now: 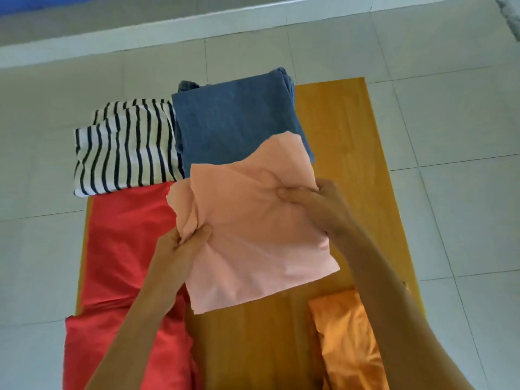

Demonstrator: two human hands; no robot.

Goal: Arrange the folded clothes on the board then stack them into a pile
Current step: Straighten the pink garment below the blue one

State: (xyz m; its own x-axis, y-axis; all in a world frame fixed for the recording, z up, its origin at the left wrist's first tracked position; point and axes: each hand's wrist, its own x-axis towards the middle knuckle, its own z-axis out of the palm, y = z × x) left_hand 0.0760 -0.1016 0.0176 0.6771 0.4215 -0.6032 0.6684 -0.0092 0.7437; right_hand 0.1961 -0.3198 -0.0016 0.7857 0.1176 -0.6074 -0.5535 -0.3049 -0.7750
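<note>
Both hands grip the peach garment (253, 229) above the board (337, 130): our left hand (183, 243) pinches its 9 o'clock edge, our right hand (312, 198) its 2 o'clock edge. The blue folded garment (233, 119) lies just beyond at 12 o'clock, nearer the right hand, probably the next resting place.

left hand (183, 243): pinched closed, thumb on top | right hand (315, 201): pinched closed | forearms extended forward

No text or label can be read anywhere.
</note>
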